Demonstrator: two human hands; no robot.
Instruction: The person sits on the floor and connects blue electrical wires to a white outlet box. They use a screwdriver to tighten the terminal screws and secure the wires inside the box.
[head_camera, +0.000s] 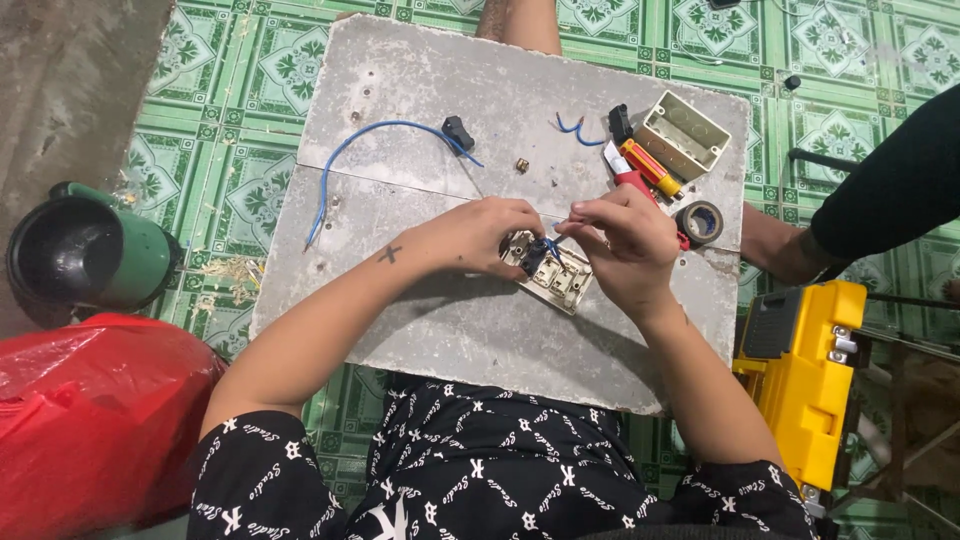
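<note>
My left hand (478, 235) grips a cream switch plate (556, 277) that rests tilted on a grey board (470, 330). A black switch module (533, 256) sits in the plate under my left fingers. My right hand (622, 240) pinches a short blue wire (553, 246) right above that module. Both hands meet over the middle of the board.
On the board lie a long blue wire with a black module (380, 140), a short blue wire piece (572, 128), a small brass part (521, 164), a cream wall box (683, 135), a red-yellow tool (648, 167) and black tape (699, 221). Another person's arm (880, 200) reaches in at right. A yellow case (805, 370), red bag (90, 410) and green bucket (85, 255) flank the board.
</note>
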